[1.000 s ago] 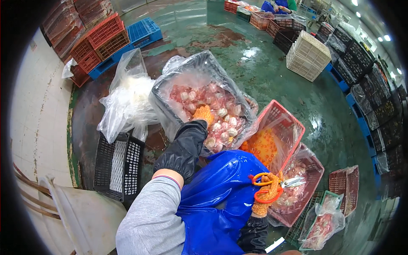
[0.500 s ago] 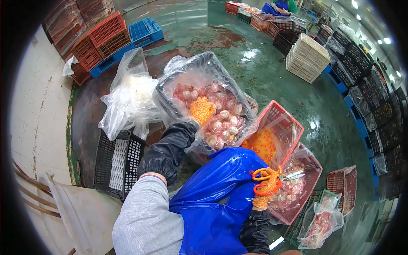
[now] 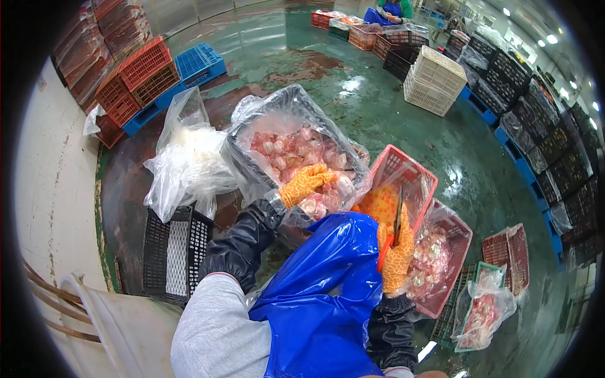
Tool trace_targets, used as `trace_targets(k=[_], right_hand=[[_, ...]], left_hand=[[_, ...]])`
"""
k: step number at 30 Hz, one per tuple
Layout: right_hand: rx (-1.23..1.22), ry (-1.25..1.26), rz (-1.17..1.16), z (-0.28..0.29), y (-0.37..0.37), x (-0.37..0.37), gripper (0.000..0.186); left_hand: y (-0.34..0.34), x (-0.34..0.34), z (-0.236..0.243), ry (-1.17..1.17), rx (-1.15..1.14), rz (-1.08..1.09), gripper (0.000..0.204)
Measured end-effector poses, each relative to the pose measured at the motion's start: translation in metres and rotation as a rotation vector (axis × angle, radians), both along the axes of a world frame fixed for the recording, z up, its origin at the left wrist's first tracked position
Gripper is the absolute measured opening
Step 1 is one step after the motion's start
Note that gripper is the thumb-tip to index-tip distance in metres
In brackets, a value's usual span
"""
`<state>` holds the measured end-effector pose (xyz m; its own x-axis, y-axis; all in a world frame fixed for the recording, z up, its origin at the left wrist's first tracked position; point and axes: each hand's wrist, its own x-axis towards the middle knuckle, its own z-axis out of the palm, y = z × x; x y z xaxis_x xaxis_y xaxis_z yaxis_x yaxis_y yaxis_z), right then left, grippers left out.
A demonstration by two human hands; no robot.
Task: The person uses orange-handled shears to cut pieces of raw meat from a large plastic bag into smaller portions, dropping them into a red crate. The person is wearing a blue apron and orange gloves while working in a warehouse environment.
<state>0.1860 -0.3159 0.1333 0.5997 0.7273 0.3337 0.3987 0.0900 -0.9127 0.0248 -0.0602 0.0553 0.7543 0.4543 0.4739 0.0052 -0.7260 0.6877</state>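
My left hand (image 3: pixel 307 184), in an orange patterned glove, is over the near part of a black crate (image 3: pixel 234 135) lined with clear plastic. Its fingers are pinched together; what lies between them is not clear. Pinkish-red, whitish rounded pieces (image 3: pixel 271 148) of a kind I cannot tell fill this crate. My right hand (image 3: pixel 397 261), gloved alike, is closed around scissors (image 3: pixel 399 217) with red-orange handles, blades pointing up and away from me. Beyond it stands a red crate (image 3: pixel 413 170) with orange-yellow contents. Beside it, another red crate (image 3: pixel 463 242) holds similar pinkish pieces.
White plastic bags (image 3: pixel 189 164) lie left of the lined crate, above a black crate (image 3: pixel 157 252). Stacked crates on blue pallets (image 3: pixel 517 154) line the right side. A blue apron (image 3: pixel 315 283) covers my lap. Another person (image 3: pixel 392 11) works far off.
My left hand has moved right and nearer, from among the pieces, its fingers now pinched. My right hand has raised the scissors, turning the blades from pointing right to pointing up.
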Motion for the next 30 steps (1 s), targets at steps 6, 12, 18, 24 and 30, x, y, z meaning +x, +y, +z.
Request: trace_targets(k=[6, 12, 18, 24, 30], right_hand=[[-0.226, -0.680, -0.004, -0.023, 0.013, -0.004, 0.043], [-0.027, 0.712, 0.097, -0.018, 0.003, -0.005, 0.028], [0.081, 0.454, 0.003, -0.005, -0.004, -0.014, 0.035], [0.201, 0.610, 0.071, -0.012, -0.003, -0.028, 0.040], [0.141, 0.372, 0.023, -0.027, 0.001, -0.022, 0.034]], left_hand=[[-0.058, 0.018, 0.056, 0.057, -0.654, -0.069, 0.023], [-0.095, 0.018, 0.050, -0.163, -0.174, -0.121, 0.033], [-0.125, 0.053, 0.039, 0.028, -1.051, 0.023, 0.028], [-0.165, 0.069, 0.056, -0.137, -1.162, -0.188, 0.024], [-0.151, 0.090, 0.002, -0.397, -0.752, 0.137, 0.026]])
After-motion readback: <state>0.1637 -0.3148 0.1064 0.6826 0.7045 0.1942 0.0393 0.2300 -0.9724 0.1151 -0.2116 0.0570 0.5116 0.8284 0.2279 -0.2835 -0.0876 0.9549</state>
